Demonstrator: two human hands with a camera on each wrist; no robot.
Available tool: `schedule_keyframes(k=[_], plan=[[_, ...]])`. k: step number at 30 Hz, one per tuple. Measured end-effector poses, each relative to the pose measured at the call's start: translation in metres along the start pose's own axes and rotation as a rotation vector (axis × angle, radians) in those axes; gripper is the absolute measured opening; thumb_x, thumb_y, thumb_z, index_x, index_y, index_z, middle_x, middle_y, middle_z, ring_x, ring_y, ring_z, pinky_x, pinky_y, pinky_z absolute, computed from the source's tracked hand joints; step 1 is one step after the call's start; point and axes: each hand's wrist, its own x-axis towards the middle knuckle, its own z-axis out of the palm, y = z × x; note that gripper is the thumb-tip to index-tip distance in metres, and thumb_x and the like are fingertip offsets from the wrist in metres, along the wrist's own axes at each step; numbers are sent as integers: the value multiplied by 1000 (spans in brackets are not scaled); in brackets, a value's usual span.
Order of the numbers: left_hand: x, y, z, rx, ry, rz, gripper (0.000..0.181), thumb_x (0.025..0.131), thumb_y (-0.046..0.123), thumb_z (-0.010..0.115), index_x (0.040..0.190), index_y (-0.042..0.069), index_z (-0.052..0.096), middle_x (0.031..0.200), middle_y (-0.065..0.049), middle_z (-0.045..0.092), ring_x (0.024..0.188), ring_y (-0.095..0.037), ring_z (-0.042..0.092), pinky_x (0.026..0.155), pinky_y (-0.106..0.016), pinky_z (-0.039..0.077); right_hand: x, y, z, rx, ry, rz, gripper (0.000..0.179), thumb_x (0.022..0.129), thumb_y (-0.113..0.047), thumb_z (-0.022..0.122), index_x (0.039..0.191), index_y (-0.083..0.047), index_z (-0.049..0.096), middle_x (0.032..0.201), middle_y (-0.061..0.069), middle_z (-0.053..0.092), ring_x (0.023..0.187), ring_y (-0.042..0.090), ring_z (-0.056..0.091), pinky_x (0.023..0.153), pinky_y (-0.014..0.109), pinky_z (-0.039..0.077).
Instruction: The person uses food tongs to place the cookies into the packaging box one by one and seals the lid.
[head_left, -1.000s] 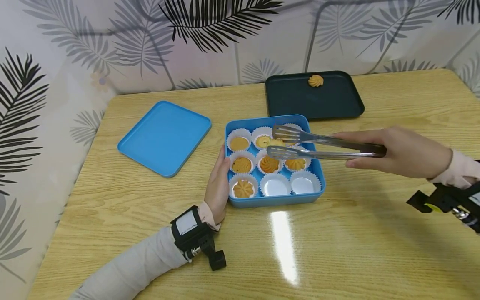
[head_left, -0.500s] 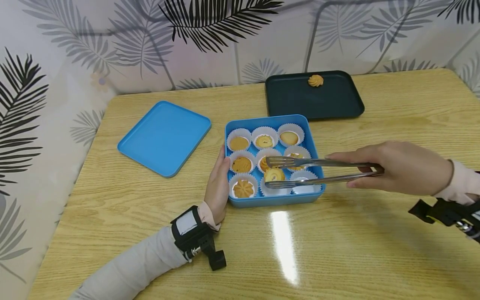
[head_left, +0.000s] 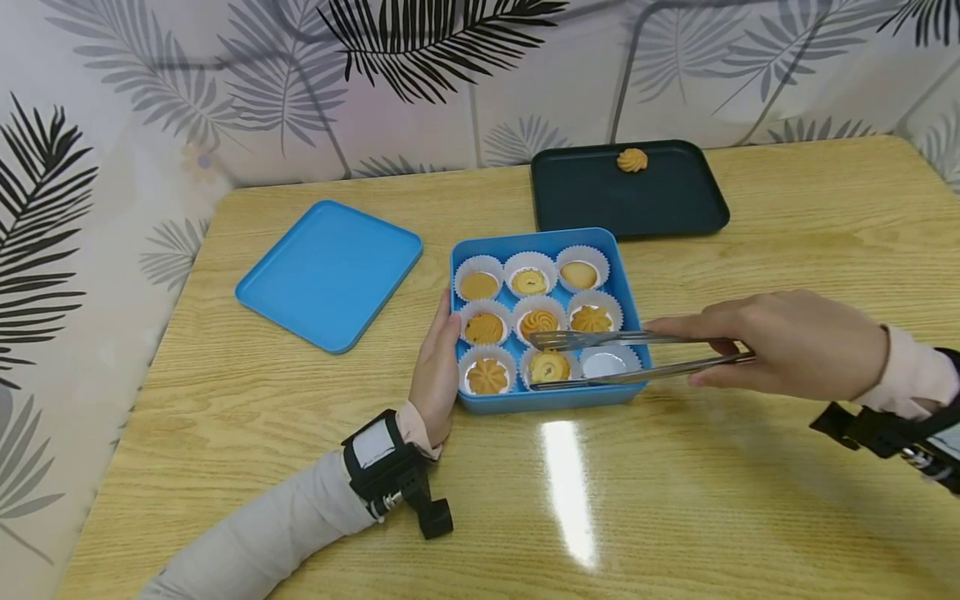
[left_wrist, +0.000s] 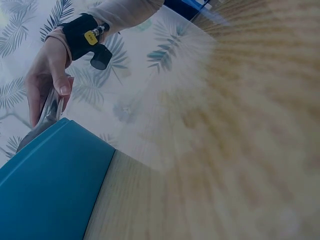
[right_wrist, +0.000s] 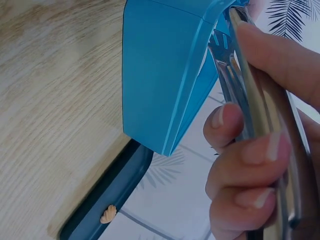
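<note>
In the head view, my right hand holds metal tongs over the near part of a blue box. The tongs' arms are spread, and a round pale cookie lies between their tips in the near middle paper cup. My left hand rests along the box's left wall with its fingers extended. Other cups hold cookies, such as a flower-shaped one at the near left. The near right paper cup holds no cookie. In the right wrist view, curled fingers wrap the tongs.
Behind the box, a dark tray carries one swirled cookie near its far edge. A flat blue lid lies to the left on the wooden table. Leaf-patterned cloth hangs behind.
My right hand brought the tongs with the round cookie from the far rows toward the near edge. The cookie now lies in the near middle cup, and the tongs have spread. My left hand stayed put.
</note>
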Motion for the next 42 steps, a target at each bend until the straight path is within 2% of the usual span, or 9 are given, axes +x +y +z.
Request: schedule_keyframes(k=[5, 11, 20, 26, 32, 34, 36, 39, 42], plan=[[0, 0, 0, -3, -7, 5, 54, 107, 33, 27, 157, 20, 11, 163, 7, 10, 149, -13, 6, 122, -40, 6, 1, -2, 0, -27, 1, 18, 58, 81, -35, 77, 136, -26, 59, 64, -18, 43, 50, -3, 33, 43, 19, 30], [1, -1, -1, -4, -11, 13, 54, 107, 32, 27, 157, 20, 11, 162, 7, 10, 149, -13, 6, 122, -41, 6, 2, -1, 2, -23, 14, 0, 57, 81, -36, 77, 135, -25, 60, 65, -18, 43, 52, -4, 33, 43, 19, 30], [0, -1, -1, -3, -9, 5, 54, 107, 33, 27, 157, 21, 11, 162, 8, 10, 149, -12, 5, 122, -40, 6, 4, 0, 0, 5, -37, 28, 59, 81, -37, 77, 137, -27, 58, 65, -18, 44, 52, -3, 34, 44, 19, 30], [0, -1, 0, 8, -4, -12, 54, 106, 34, 27, 157, 21, 12, 162, 7, 11, 149, -14, 6, 121, -43, 6, 3, 3, -2, 31, -3, -8, 61, 80, -39, 77, 137, -25, 57, 66, -19, 42, 55, -4, 34, 45, 18, 30], [0, 0, -1, 5, -2, -18, 55, 106, 34, 27, 157, 21, 12, 162, 7, 11, 149, -14, 6, 121, -42, 6, 4, 12, -6, 72, 44, -13, 62, 82, -35, 76, 138, -18, 56, 64, -18, 42, 53, -4, 33, 44, 18, 31], [0, 0, -1, 4, -2, -17, 55, 106, 34, 27, 157, 21, 12, 162, 7, 11, 149, -13, 6, 121, -42, 6, 4, 16, -8, 100, 69, 9, 62, 82, -32, 77, 139, -17, 55, 65, -16, 43, 52, -3, 34, 44, 18, 31], [0, 0, -1, 4, -4, -15, 55, 106, 34, 27, 157, 21, 12, 162, 7, 11, 149, -13, 6, 121, -42, 6, 6, 21, -10, 142, 86, 41, 63, 83, -28, 77, 140, -15, 54, 73, -13, 50, 51, -1, 35, 44, 19, 32], [0, 0, 0, 4, -7, -9, 54, 106, 34, 27, 157, 22, 12, 162, 7, 12, 149, -13, 7, 122, -41, 7, 8, 29, -14, 206, 98, 135, 65, 84, -24, 76, 143, -15, 51, 77, -6, 53, 52, 3, 37, 44, 21, 34], [1, -1, 0, -1, -12, -7, 54, 106, 34, 27, 157, 23, 12, 162, 8, 12, 149, -13, 8, 122, -41, 8, 11, 38, -17, 225, 111, 217, 66, 86, -23, 75, 145, -13, 47, 74, -2, 52, 51, 7, 38, 45, 23, 33]])
